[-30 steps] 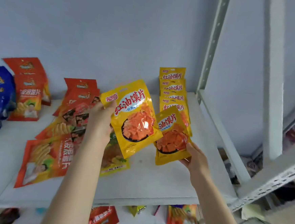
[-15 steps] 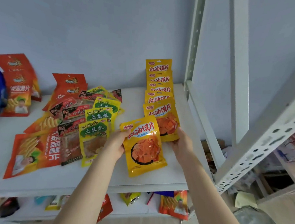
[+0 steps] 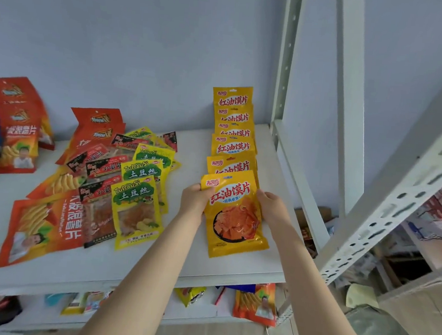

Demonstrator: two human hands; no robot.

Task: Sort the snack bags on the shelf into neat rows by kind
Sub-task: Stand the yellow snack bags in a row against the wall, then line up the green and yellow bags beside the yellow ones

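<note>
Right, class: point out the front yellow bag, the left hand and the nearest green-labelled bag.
front yellow bag [image 3: 233,216]: head view, printed face.
left hand [image 3: 195,199]: head view, back of hand.
nearest green-labelled bag [image 3: 135,213]: head view, centre of front.

White shelf [image 3: 132,266]; yellow bags [image 3: 232,144] rowed at right; red bags [image 3: 38,229], green-labelled bags [image 3: 137,213] heaped left.

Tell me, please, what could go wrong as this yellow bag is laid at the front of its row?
The left hand and right hand hold the front bag, which overlaps the yellow row; pushing it back might shove that row askew. Its lower edge lies near the shelf front, so it could slide off. The mixed pile beside it could get nudged.
</note>
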